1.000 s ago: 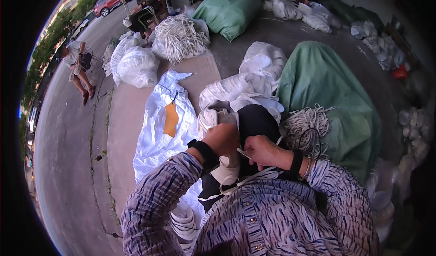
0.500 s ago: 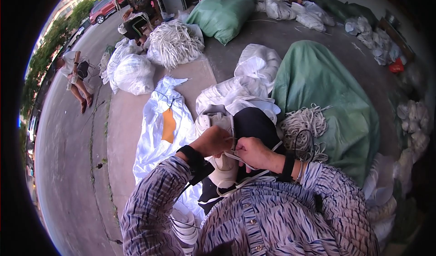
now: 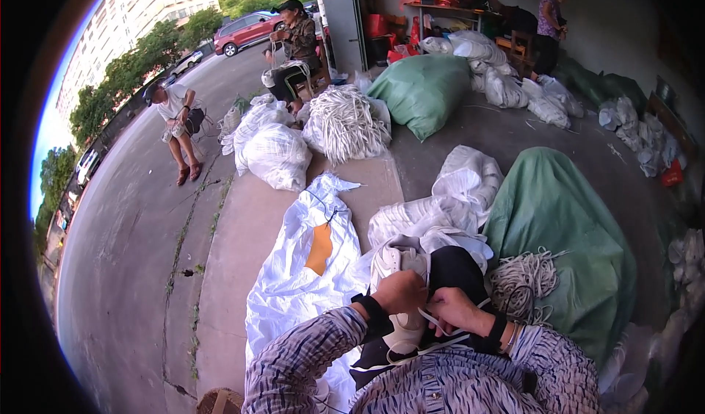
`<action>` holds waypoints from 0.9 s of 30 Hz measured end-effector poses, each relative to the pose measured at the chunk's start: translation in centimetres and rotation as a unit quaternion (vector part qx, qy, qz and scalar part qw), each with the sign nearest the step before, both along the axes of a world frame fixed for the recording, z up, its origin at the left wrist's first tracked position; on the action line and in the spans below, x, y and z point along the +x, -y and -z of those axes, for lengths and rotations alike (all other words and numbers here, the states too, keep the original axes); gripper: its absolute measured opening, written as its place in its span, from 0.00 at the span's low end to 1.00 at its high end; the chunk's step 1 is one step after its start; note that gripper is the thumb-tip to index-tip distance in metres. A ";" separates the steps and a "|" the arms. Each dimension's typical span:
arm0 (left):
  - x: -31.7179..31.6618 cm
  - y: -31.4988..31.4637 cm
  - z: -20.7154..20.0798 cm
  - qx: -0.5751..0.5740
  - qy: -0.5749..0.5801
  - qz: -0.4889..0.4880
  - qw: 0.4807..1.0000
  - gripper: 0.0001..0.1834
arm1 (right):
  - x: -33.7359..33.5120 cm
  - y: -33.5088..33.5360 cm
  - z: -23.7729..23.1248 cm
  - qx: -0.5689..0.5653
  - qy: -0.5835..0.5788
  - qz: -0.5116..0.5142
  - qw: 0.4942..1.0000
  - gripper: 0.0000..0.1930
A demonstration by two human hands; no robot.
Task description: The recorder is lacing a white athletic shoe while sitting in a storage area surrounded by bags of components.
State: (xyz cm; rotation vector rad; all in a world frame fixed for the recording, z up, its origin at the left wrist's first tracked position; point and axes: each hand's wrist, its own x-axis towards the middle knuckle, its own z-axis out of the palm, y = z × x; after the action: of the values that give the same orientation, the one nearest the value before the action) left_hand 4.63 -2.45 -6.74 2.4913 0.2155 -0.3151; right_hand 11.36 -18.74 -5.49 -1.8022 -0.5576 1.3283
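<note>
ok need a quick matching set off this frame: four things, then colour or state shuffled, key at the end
1. Shoe
2. Right hand
3. Left wristband
4. Car

A. black
B. red, parked outdoors
C. off-white, partly hidden by the left hand
D. holding a white lace

Pairs: 1-C, 2-D, 3-A, 4-B
</note>
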 end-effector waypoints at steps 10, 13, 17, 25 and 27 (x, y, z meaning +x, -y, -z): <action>-0.6 2.2 -2.9 0.084 0.008 -0.031 0.996 0.10 | -0.2 -0.7 -0.3 0.002 0.127 -0.008 0.992 0.12; -1.1 2.5 -2.7 0.093 0.020 -0.037 0.995 0.09 | -0.9 -0.6 0.0 0.063 0.223 -0.014 0.973 0.11; -1.4 2.5 -3.1 0.079 0.029 -0.057 0.995 0.09 | -1.1 -0.8 0.1 0.063 0.207 0.005 0.976 0.08; -2.5 1.8 -1.2 0.095 0.084 -0.010 0.992 0.09 | -0.2 -1.0 0.1 0.033 -0.111 0.046 0.992 0.08; -2.8 1.9 -1.1 0.107 0.094 -0.006 0.990 0.08 | 0.2 -1.0 0.3 0.038 0.338 -0.114 0.933 0.15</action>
State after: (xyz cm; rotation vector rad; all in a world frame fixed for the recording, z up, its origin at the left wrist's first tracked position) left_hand 1.88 -4.38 -5.67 2.7113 0.1969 -0.0530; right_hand 11.60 -17.76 -5.77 -2.1665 -1.1982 0.7757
